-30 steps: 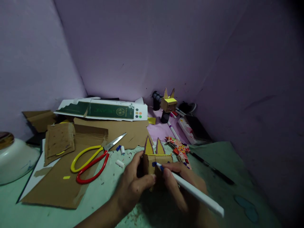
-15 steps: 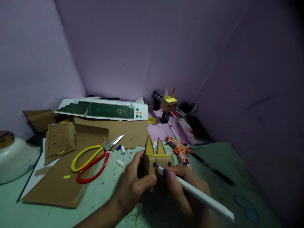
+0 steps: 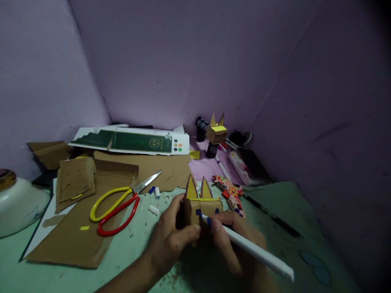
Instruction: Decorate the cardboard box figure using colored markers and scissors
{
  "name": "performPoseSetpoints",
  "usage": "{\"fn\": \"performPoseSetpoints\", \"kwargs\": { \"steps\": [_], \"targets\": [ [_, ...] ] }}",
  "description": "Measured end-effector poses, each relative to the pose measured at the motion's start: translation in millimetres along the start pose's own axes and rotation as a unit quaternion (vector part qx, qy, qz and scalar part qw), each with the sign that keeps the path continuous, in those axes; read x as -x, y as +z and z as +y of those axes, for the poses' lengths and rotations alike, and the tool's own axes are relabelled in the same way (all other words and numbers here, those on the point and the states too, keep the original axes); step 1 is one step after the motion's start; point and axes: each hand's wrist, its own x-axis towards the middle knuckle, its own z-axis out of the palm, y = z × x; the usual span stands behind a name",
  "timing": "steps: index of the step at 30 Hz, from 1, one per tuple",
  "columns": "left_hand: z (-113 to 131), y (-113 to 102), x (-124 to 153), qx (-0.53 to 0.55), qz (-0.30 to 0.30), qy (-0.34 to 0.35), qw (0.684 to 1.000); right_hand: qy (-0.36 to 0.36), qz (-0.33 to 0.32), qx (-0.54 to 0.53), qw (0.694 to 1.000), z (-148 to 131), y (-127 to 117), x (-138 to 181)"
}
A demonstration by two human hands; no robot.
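Note:
A small cardboard box [image 3: 193, 205] with two pointed yellow ears and two blue spots on its front sits in my left hand [image 3: 174, 236], whose thumb presses the lower front. My right hand [image 3: 235, 240] is closed around a white marker pen [image 3: 256, 252] with a blue end. The pen's tip points at the box front, just below the left blue spot; whether it touches cannot be made out. Left of my hands lie scissors [image 3: 122, 203] with one yellow and one red handle, blades apart. Small white rolls [image 3: 154, 210] lie between the scissors and my left hand.
Cardboard sheets [image 3: 67, 244] and a green-and-white carton piece [image 3: 137, 140] cover the left and back. A similar eared box [image 3: 216, 134] stands on a black cylinder behind. At right lie a black-handled knife [image 3: 284, 226] and patterned paper [image 3: 230, 191]. A white bowl [image 3: 21, 207] is far left.
The marker pen's tip has shifted slightly down from the left blue spot, and its back end has moved a little left. My left hand still holds the box in the same way.

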Motion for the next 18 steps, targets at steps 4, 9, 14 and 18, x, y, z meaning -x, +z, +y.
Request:
{"fn": "performPoseSetpoints", "kwargs": {
  "steps": [4,9,14,18],
  "targets": [
    [0.2,0.0,0.5,0.006,-0.003,0.003,1.0,-0.003,0.001,0.017,1.0,4.2,2.8,2.6],
    [-0.6,0.4,-0.3,-0.006,0.004,0.0,1.0,-0.002,-0.003,0.01,1.0,6.2,6.3,4.6],
    [-1.7,-0.3,0.1,-0.009,0.004,-0.004,1.0,0.016,-0.008,-0.007,1.0,7.3,3.3,3.2],
    [-1.7,-1.0,-0.6,-0.015,0.005,0.0,1.0,0.03,-0.018,0.0,0.999,9.7,0.0,2.1]
  ]
}}
